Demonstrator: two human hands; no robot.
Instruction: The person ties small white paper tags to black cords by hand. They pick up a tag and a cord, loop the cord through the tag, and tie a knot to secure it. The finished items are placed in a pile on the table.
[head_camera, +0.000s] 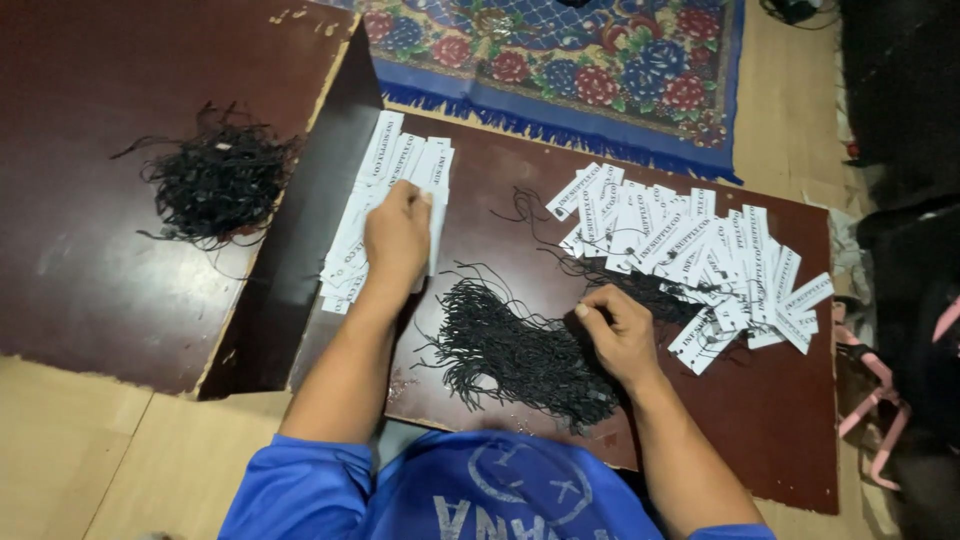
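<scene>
While my left hand (397, 232) lies flat, fingers together, on a row of stiff white card tags (385, 205), my right hand (617, 332) curls at the edge of a frizzy heap of thin black strings (520, 350); whether it pinches one I cannot tell. Both lie on a dark, worn board (780, 410). More tags (700, 260) fan out right, already strung. Another tangle (220, 180) sits far left.

White paper tags (690, 255) on board
</scene>
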